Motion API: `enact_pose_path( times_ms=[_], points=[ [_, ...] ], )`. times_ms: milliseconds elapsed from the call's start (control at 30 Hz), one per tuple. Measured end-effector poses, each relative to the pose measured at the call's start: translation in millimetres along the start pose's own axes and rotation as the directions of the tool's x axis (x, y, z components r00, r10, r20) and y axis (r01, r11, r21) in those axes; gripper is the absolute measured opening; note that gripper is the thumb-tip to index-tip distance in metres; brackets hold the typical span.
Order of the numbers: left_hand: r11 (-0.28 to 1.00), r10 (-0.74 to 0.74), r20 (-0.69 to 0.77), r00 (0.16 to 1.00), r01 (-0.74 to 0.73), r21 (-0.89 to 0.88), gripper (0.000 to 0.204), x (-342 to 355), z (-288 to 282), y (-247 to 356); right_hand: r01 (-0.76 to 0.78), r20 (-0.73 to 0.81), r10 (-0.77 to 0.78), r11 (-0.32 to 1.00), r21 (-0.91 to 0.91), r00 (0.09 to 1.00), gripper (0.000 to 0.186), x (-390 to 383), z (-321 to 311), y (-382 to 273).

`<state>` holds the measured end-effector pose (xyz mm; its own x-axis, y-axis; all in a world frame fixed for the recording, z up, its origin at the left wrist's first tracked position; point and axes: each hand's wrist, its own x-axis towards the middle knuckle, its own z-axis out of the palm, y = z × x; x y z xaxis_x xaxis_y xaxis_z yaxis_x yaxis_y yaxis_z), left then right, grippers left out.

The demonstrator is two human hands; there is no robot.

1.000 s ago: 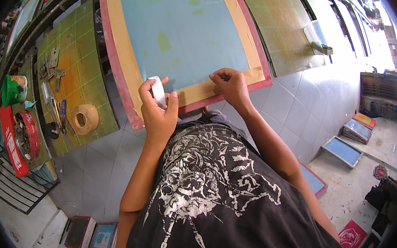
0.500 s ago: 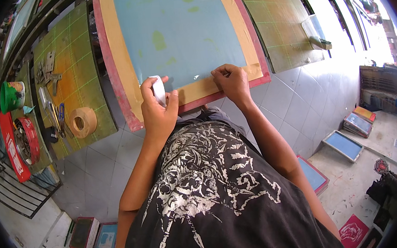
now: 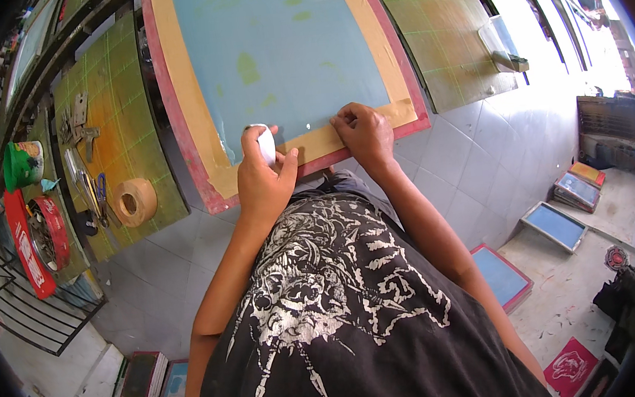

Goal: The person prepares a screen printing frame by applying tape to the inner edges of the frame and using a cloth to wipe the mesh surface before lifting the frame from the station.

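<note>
A screen-printing frame (image 3: 416, 108) with red edges lies in front of me. Its blue mesh (image 3: 283, 52) carries greenish blotches and is bordered by tan tape (image 3: 363, 16). Over the near left part of it, my left hand (image 3: 263, 184) grips a white tape roll (image 3: 267, 146) between thumb and fingers. My right hand (image 3: 369, 133) is pinched closed at the near tan border, right of the roll; what its fingertips hold is too small to make out. A small bright glint shows on the mesh between both hands.
On the green board (image 3: 107, 88) at left lie a tan tape roll (image 3: 135, 202), blue-handled scissors (image 3: 100, 187) and metal pieces. A green tub (image 3: 22, 165) and a red round tin (image 3: 50, 233) stand beside it. A clear container (image 3: 501, 42) sits on the right board. More frames (image 3: 556, 226) rest lower right.
My left hand has moved slightly right with the tape roll, which now shows more of its side. My right hand has shifted slightly left, still pinched. The whole view has shifted a little.
</note>
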<state>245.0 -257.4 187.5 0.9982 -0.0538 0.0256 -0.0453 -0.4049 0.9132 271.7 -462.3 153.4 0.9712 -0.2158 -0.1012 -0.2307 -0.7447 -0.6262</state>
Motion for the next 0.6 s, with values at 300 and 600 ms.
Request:
enact_pose_path(
  times_ms=[300, 600],
  points=[
    [1.0, -0.002, 0.015, 1.0, 0.002, 0.001, 0.05, -5, -10, 3, -0.044, 0.016, 0.046, 0.995, -0.085, 0.999, 0.044, 2, -6, -8],
    [1.0, 0.008, 0.023, 1.0, -0.008, -0.009, 0.05, -14, -25, 3, -0.034, -0.089, 0.016, 0.979, -0.202, 0.996, 0.063, 4, -11, -8]
  ],
)
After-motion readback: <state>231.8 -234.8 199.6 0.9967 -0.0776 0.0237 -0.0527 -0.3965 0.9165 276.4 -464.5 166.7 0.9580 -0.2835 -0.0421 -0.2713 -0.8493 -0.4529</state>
